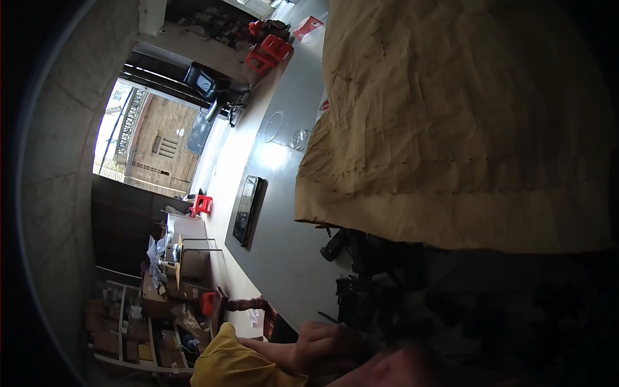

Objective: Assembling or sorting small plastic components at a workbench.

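- At the near end of the grey desk, in deep shade: a heap of black parts, with both bare hands at its lower side.
- Stage, as judged: handling is under way. No finished group can be told from an unfinished one, so what is done and what is left cannot be counted; the visible parts lie loose and unsorted.
- Left hand, below a yellow sleeve: fingers curled, the grip looking narrow. A thin dark strip stands out just beside the knuckles; whether it is held cannot be told.
- Right hand: blurred and dim, near the left; its grip cannot be told.
- Black parts, appearance: dull, small and irregular, some blocky, one with a short rounded end. They overlap one another, and their outlines fade into darkness toward the right.
- Beside the heap: a large sheet of brown paper, creased, with a line of small marks along its lower border. Its edge meets the parts; some may run underneath.
- Farther along the desk: a dark phone lying flat, well apart from the hands.
- Beyond the desk's corner: a wooden chair.
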Motion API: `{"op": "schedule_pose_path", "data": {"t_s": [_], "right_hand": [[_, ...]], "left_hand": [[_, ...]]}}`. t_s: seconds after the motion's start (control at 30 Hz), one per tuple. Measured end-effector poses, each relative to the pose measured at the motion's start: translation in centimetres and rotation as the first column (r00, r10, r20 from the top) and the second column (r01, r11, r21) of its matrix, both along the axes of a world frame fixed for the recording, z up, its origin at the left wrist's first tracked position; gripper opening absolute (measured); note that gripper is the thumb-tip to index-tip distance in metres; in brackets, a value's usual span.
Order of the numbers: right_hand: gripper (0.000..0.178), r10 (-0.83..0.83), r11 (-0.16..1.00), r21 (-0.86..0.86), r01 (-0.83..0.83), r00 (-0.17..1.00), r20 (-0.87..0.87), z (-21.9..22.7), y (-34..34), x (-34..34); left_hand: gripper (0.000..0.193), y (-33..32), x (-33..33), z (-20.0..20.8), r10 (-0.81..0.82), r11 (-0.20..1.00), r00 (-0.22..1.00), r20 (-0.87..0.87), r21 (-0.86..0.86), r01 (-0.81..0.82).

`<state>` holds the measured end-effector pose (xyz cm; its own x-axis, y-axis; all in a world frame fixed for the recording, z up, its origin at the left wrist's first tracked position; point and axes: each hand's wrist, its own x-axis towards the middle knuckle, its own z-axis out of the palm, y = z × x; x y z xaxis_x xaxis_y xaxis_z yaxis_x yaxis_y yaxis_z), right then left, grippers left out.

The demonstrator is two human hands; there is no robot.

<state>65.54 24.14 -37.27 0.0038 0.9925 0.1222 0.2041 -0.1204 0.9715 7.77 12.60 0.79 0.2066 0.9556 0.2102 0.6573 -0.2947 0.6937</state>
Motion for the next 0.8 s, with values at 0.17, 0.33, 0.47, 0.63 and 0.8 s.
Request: {"op": "schedule_pose_path", "data": {"t_s": [0.17, 0.33, 0.47, 0.63, 0.8], "right_hand": [[0.046, -0.040, 0.999, 0.016, 0.042, 0.996, -0.080, -0.8, -0.3, -0.8], [0.050, -0.081, 0.996, 0.026, 0.086, 0.984, -0.160, -0.8, -0.6, -2.5], [0.053, -0.113, 0.992, 0.038, 0.122, 0.973, -0.199, 0.6, -0.7, -3.4], [0.057, -0.155, 0.982, 0.068, 0.176, 0.959, -0.237, 3.4, -0.8, -4.6], [0.062, -0.171, 0.972, 0.114, 0.205, 0.953, -0.251, 8.9, -0.2, -6.2]], "left_hand": [[0.024, -0.3, 0.1, 0.1, 0.027, 0.998, 0.999, -0.039, -0.053, -0.030], [0.026, -0.8, -0.1, -0.6, 0.036, 0.999, 0.999, 0.025, -0.024, -0.035], [0.027, -0.5, -0.1, -0.5, 0.007, 0.999, 0.999, -0.040, 0.041, -0.005], [0.026, -0.3, 0.0, -0.9, -0.002, 0.999, 0.999, -0.051, 0.039, 0.004], [0.027, -0.8, -0.2, -1.4, 0.003, 0.995, 0.999, -0.053, 0.098, 0.002]]}}
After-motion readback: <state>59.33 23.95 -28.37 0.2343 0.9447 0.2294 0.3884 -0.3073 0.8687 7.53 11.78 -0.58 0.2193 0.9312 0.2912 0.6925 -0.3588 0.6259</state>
